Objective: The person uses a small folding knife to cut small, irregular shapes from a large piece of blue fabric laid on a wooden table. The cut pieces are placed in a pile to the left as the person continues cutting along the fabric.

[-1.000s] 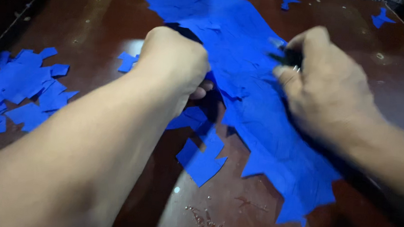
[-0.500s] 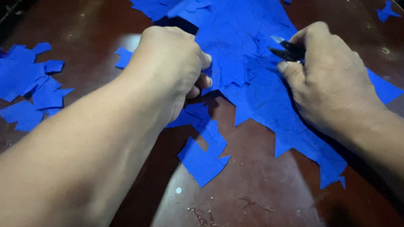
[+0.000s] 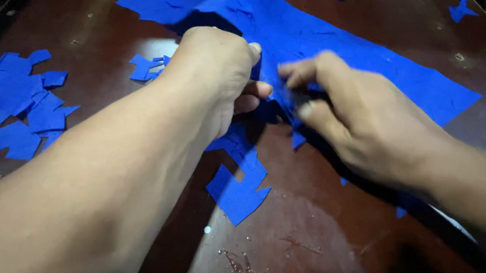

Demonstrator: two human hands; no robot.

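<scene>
A large blue sheet (image 3: 371,54) lies across the dark brown table (image 3: 332,243). My left hand (image 3: 219,67) pinches the sheet's near edge between thumb and fingers. My right hand (image 3: 362,121) is close beside it, blurred, fingers curled at the same edge, with a dark scissors handle (image 3: 306,95) partly showing between thumb and forefinger. The blades are hidden under the sheet and hand. A cut blue piece with a notched outline (image 3: 236,195) lies on the table just below both hands.
A heap of several cut blue pieces (image 3: 14,100) sits at the left edge. A few small blue scraps (image 3: 146,69) lie left of my left wrist, and more scraps (image 3: 461,9) at the far right. Small specks of debris (image 3: 241,263) lie near the front.
My right hand has moved left along the sheet until it almost meets my left hand. The blue sheet has shifted away and to the right; the cut piece below stays put.
</scene>
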